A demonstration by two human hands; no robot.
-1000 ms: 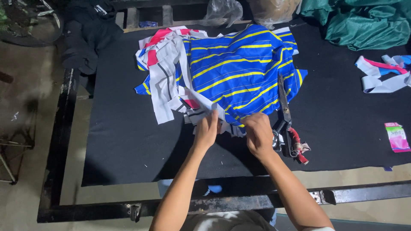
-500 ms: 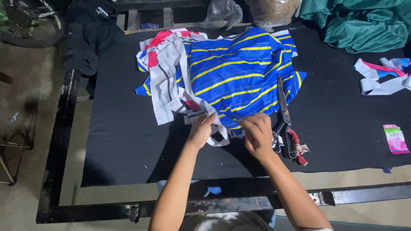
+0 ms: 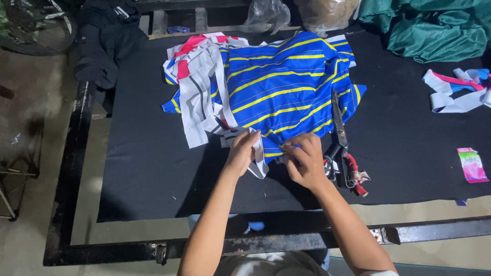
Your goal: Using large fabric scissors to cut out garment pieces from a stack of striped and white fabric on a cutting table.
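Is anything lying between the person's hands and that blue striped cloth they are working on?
Nothing visible does. The left hand and right hand already rest on the near edge of the blue and yellow striped cloth, pinching a white strip there. The scissors lie just beside the right hand, off to the side.

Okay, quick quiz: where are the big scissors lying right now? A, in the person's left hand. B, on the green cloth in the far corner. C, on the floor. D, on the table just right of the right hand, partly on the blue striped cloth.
D: the scissors lie on the black table beside the right hand, blades over the blue striped cloth.
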